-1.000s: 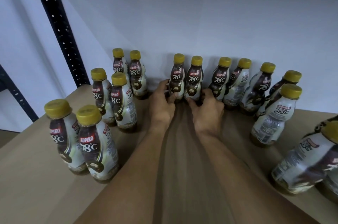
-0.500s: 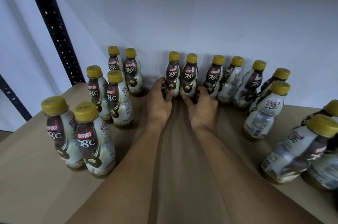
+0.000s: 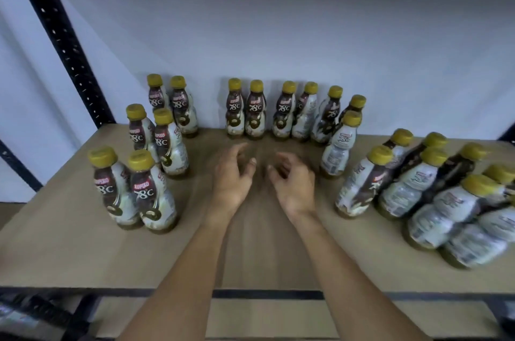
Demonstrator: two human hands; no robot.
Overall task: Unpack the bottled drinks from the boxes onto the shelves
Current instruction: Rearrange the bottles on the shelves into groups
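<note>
Frankly, the main risk is my own arms. My left hand (image 3: pixel 234 177) and right hand (image 3: pixel 292 186) hover side by side above the bare middle of the shelf (image 3: pixel 69 257). Their fingers are loosely curled and hold nothing, a little nearer than the two middle bottles (image 3: pixel 245 112) of the far row.

Bottles flank both forearms. The left group (image 3: pixel 145 173) stands in pairs, and the right group (image 3: pixel 434 195) is packed tight and reaches close to the near edge. I judge that a careless sweep of an elbow or wrist would tip one. Since they stand touching or just beside each other, one falling could take neighbours down or roll off the front. The right ones look tilted, though that may be the lens.

Each bottle is tall, waisted and narrow-footed, with a yellow cap and a brown-and-white "78°C" sleeve. They line the white back wall (image 3: pixel 278 34) and both sides of the shelf. No box shows.
</note>
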